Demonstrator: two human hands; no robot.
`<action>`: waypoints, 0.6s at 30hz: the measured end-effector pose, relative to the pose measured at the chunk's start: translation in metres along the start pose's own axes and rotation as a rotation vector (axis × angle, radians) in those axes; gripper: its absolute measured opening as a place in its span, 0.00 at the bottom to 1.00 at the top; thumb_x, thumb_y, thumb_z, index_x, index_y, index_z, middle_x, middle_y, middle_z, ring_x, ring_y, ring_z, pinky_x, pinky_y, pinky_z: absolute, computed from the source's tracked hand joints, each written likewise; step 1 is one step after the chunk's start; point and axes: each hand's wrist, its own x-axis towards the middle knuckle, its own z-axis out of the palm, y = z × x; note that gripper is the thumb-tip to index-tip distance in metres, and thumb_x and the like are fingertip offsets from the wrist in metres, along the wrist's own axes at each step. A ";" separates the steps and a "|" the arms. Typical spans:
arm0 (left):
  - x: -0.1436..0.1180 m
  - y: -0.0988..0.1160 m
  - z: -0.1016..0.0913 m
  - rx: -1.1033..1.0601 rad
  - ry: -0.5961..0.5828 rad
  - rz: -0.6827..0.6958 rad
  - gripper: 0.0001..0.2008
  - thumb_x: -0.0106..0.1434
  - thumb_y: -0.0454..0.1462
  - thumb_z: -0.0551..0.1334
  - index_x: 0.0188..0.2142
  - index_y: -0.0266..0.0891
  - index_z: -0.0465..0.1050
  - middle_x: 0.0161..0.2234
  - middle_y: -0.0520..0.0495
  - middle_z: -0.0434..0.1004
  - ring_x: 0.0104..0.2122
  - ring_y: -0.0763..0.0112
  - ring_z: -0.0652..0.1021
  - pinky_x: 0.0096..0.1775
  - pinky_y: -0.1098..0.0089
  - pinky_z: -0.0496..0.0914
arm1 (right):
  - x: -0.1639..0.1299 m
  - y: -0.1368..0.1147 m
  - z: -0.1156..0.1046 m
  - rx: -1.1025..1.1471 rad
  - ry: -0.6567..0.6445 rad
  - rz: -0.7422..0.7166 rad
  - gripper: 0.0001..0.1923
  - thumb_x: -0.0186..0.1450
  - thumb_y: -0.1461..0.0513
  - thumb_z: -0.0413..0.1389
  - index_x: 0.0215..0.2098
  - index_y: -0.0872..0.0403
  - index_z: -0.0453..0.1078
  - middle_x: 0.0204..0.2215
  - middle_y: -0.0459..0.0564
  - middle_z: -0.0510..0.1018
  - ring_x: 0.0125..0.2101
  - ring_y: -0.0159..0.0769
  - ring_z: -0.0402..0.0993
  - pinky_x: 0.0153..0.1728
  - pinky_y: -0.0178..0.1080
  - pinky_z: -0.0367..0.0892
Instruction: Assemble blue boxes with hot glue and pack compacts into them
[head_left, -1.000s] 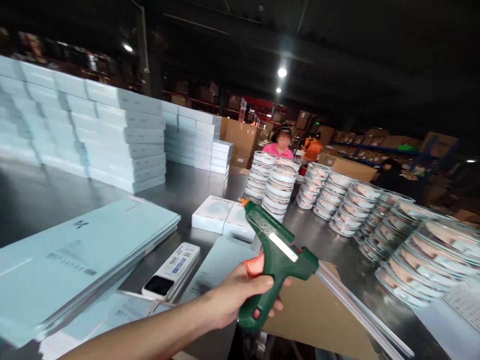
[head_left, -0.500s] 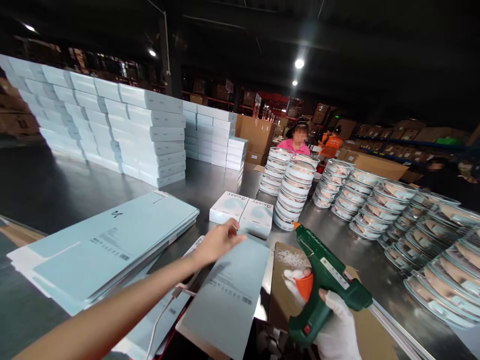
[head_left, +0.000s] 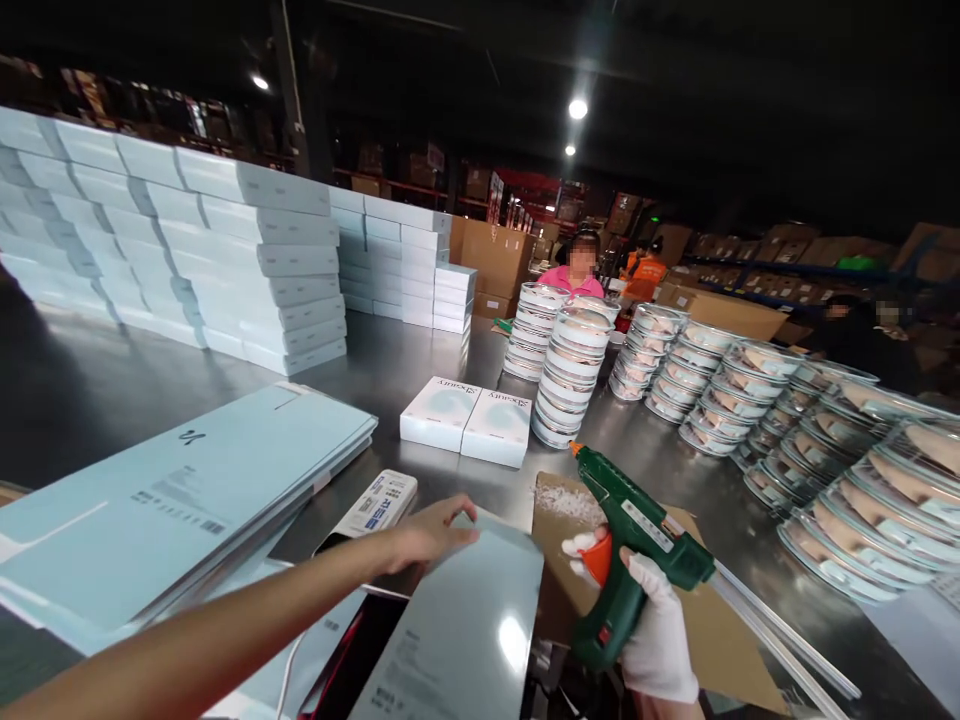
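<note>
My bare left hand [head_left: 439, 532] grips the far left corner of a light-blue printed carton [head_left: 469, 610], its fingers curled at the edge. The carton slopes up toward the far side, and its glossy face catches a bright reflection. My right hand [head_left: 656, 625], in a white glove, is wrapped round the handle of a green hot glue gun [head_left: 637, 530]. The gun's orange nozzle points away to the far left, and fingers lie at its orange trigger. Below the gun lies a piece of brown cardboard [head_left: 720, 640] with clear glue scraps [head_left: 566, 503] on it.
Flat light-blue cartons [head_left: 187, 490] are piled at left, beside a white power bank-like device [head_left: 382, 500]. Two small white-blue boxes [head_left: 465, 420] stand ahead. Stacked round clear-lidded packs [head_left: 574, 370] line the right; a box wall [head_left: 165, 240] stands left. A person in pink [head_left: 574, 275] is beyond.
My left hand has closed on the carton's far corner, and the carton's far end has tilted up. The glue gun stays in my right hand. The view has shifted slightly right.
</note>
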 end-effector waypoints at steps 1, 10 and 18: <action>-0.009 -0.004 0.006 -0.012 0.003 0.018 0.13 0.70 0.40 0.66 0.51 0.37 0.74 0.47 0.46 0.79 0.41 0.60 0.81 0.43 0.58 0.78 | -0.001 0.000 0.001 -0.005 -0.002 -0.004 0.18 0.46 0.51 0.73 0.29 0.54 0.83 0.29 0.55 0.87 0.33 0.51 0.84 0.46 0.52 0.77; -0.054 -0.016 0.006 -0.299 0.070 0.021 0.37 0.51 0.58 0.71 0.53 0.38 0.69 0.50 0.37 0.80 0.48 0.47 0.81 0.39 0.64 0.75 | -0.022 -0.002 -0.006 -0.032 -0.025 -0.015 0.16 0.49 0.51 0.71 0.32 0.51 0.84 0.33 0.51 0.87 0.36 0.50 0.83 0.41 0.47 0.78; -0.084 0.009 -0.040 -0.292 0.036 0.185 0.35 0.49 0.56 0.74 0.48 0.43 0.67 0.35 0.50 0.79 0.34 0.59 0.80 0.31 0.69 0.72 | -0.017 -0.036 0.000 -0.459 -0.008 -0.318 0.16 0.53 0.52 0.62 0.31 0.55 0.82 0.30 0.56 0.86 0.31 0.48 0.82 0.39 0.50 0.79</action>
